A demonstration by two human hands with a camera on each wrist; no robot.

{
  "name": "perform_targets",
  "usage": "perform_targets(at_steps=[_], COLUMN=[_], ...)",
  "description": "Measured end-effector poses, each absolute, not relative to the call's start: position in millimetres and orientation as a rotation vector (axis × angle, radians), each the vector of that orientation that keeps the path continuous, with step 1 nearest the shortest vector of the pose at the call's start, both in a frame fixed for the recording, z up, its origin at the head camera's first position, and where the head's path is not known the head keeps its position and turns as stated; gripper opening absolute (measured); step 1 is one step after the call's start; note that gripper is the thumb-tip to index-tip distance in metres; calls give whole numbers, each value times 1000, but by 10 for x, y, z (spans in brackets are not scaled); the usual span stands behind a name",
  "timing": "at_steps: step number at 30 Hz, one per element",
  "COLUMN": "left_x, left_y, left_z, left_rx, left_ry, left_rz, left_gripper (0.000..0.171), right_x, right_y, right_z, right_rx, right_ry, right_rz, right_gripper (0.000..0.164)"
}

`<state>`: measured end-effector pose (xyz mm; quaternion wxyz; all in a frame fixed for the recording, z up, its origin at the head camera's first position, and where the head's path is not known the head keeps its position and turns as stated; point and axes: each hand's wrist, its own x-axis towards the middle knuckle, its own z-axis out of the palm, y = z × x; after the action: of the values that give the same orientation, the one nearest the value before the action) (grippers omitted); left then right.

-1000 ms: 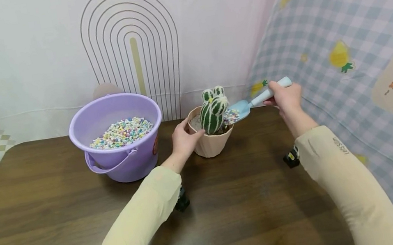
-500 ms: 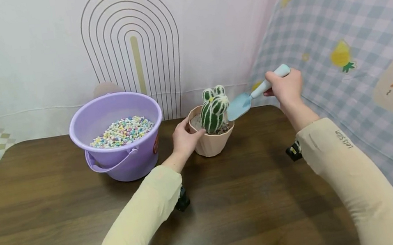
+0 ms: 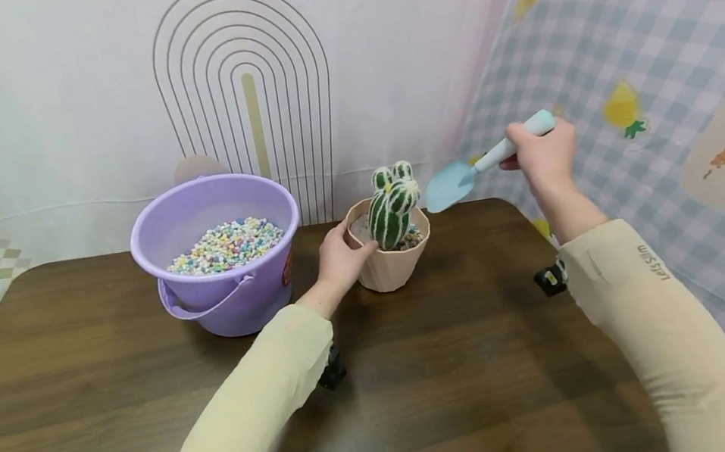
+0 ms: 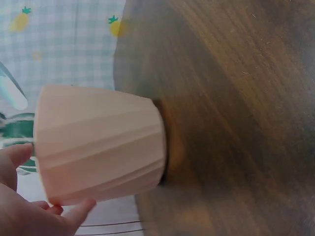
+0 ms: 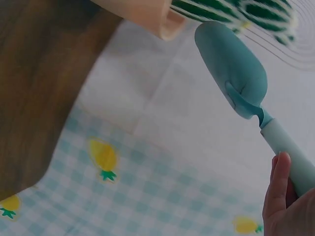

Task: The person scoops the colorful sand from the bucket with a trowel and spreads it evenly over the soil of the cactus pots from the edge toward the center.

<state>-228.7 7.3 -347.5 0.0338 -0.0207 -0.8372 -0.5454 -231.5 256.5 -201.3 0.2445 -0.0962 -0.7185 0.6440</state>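
Observation:
A green cactus (image 3: 389,216) with white stripes stands in a pale peach flowerpot (image 3: 388,271), with some pebbles in the soil at its right side. My left hand (image 3: 340,261) grips the pot by its left rim, the thumb over the front edge; the left wrist view shows the pot's ribbed wall (image 4: 103,142) beside my fingers. In my right hand (image 3: 544,155) is a light blue garden trowel (image 3: 450,184), held by its handle. Its blade hangs in the air just right of the cactus, apart from the pot, and carries no pebbles in the head view.
To the left stands a purple bucket (image 3: 209,185), partly filled with small multicoloured pebbles (image 3: 227,245), its handle hanging at the front. Behind the brown wooden table (image 3: 425,386) hangs a white cloth; a checked cloth (image 3: 639,29) slopes along the right side.
The trowel has moved right and up, away from the pot. Colourful pebbles that lay on its blade are gone from it. My left hand stays on the pot.

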Motion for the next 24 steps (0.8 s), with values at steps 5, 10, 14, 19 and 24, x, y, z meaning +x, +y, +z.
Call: perform_targets(at_steps=[5, 10, 14, 19, 24], left_x=[-2204, -2082, -2035, -2033, -2020], left_y=[-17, -189, -454, -892, -1352], left_z=[-3266, -2884, -2595, -2383, -2333], left_rx=[-177, -320, -330, -259, -161], left_ry=[-2623, -2615, -2558, -2541, -2580], left_rz=[-1622, -1556, -1540, -1494, -1400], left_gripper=[69, 71, 72, 74, 76], right_x=[-2270, -2256, -2292, -2359, -2431], right_y=[2647, 2578, 2406, 2116, 1821], right_z=[-1779, -1535, -1386, -1320, -1330], right_rx=[-226, -182, -179, -130, -76], right_ry=[-1770, -1598, -1550, -1565, -1629], right_rz=[1842, 1972, 2052, 2086, 2057], right_gripper=[15, 14, 14, 12, 12])
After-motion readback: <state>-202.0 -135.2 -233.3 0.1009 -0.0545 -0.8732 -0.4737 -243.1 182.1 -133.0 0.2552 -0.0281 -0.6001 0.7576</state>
